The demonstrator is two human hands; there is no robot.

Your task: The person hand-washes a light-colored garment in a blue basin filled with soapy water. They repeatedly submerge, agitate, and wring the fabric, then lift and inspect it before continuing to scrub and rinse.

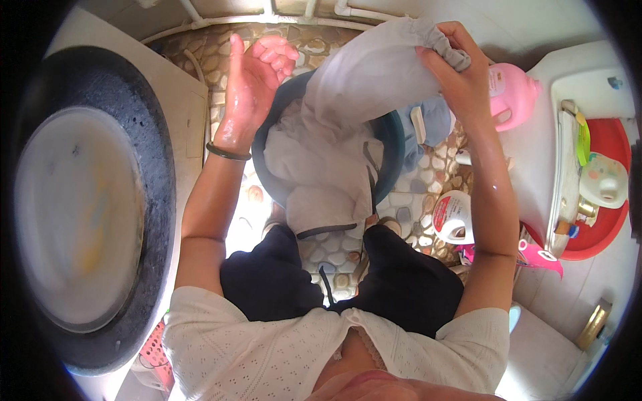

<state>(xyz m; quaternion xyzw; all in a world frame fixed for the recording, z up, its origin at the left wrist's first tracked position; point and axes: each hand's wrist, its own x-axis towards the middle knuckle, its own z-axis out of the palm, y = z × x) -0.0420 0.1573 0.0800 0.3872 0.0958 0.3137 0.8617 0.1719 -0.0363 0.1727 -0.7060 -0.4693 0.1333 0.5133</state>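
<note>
A light grey garment (331,155) lies bunched in a dark green-blue tub (393,150) on the floor before me. One sleeve (371,75) is stretched up and to the right. My right hand (464,65) grips its elastic cuff between thumb and fingers. Wet and holding nothing, my left hand (258,80) is raised at the tub's upper left, palm turned inward, thumb up and fingers curled. A dark-edged part of the garment hangs over the tub's near rim between my knees.
To the left stands a washing machine (193,85) with a large dark round basin (155,150) on top. Blue cloth (431,120) with a pale brush or bar on it lies right of the tub. Nearby are a pink detergent bottle (514,95), a white bottle (451,215) and a red basin (609,240).
</note>
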